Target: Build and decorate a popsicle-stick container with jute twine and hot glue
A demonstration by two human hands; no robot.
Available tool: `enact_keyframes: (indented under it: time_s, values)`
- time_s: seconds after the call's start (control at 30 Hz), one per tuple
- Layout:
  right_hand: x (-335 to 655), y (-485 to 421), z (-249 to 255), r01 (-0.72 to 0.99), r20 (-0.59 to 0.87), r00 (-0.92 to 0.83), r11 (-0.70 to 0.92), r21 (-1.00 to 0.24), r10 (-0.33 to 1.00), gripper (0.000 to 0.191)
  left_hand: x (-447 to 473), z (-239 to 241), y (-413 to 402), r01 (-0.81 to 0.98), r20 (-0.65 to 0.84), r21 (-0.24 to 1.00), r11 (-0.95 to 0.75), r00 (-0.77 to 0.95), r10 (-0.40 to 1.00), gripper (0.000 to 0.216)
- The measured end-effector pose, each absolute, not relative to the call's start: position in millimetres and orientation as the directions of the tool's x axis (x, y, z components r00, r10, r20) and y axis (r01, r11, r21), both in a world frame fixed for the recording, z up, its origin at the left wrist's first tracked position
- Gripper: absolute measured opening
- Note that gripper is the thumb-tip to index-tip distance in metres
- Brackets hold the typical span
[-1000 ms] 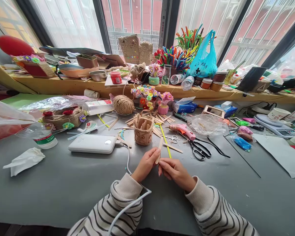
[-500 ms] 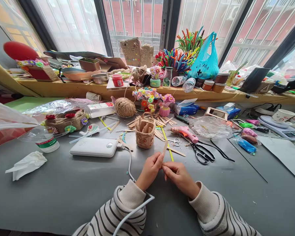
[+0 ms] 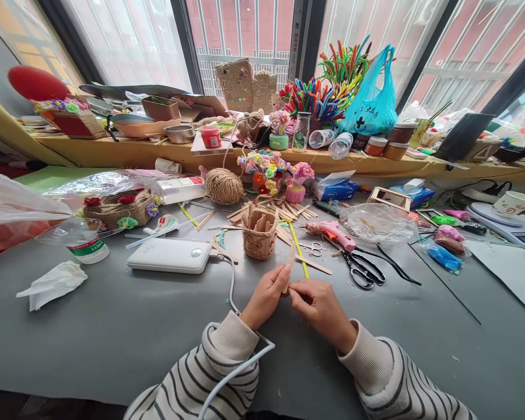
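Both my hands meet low over the grey table (image 3: 114, 326) and pinch one flat wooden craft stick (image 3: 290, 262), which points up and away from me. My left hand (image 3: 266, 294) grips its lower part from the left. My right hand (image 3: 317, 306) pinches the bottom end from the right. Just beyond the stick stands a small basket made of sticks (image 3: 259, 233) with more sticks in it. A loose pile of wooden sticks (image 3: 284, 210) lies behind the basket.
A white power bank (image 3: 170, 255) with a cable lies left of the basket. Black scissors (image 3: 361, 271), small scissors (image 3: 312, 249) and a pink glue gun (image 3: 332, 231) lie to the right. A twine ball (image 3: 223, 185), tissue (image 3: 52, 283) and a cluttered window shelf (image 3: 126, 153) surround them.
My hands and the stick have barely shifted; the stick stays pinched between both hands while the view has moved slightly.
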State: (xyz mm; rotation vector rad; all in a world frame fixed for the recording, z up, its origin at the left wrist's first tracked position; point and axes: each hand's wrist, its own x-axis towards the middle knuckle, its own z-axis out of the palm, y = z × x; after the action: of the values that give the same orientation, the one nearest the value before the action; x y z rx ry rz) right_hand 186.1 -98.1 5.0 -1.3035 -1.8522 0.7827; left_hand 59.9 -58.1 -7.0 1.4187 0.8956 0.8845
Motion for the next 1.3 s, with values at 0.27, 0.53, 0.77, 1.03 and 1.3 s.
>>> enact_keyframes:
  time_s: [0.27,0.53,0.77,1.03,1.3]
  values:
    - [194,-96,1,0.354,0.219,-0.257,0.303,-0.885,0.941,0.028,59,-8,-59,-0.065,-0.045,0.995,0.08,0.426,0.904,0.044]
    - [181,-94,-2,0.236,0.152,-0.148,0.184,-0.954,0.977,0.036,59,-7,-60,-0.13,-0.075,0.981,0.147,0.442,0.894,0.045]
    - [180,-99,2,0.129,0.17,-0.116,0.185,-0.974,0.979,0.033,59,-2,-63,-0.168,-0.075,0.969,0.181,0.499,0.863,0.043]
    - [190,-93,-1,-0.08,0.089,0.139,0.101,-0.992,0.986,0.034,59,-1,-63,-0.18,-0.032,0.972,0.152,0.536,0.844,0.04]
    - [208,-85,-1,0.029,0.123,0.289,0.119,-0.992,0.949,0.024,55,-5,-60,-0.2,-0.008,0.971,0.133,0.527,0.85,0.04]
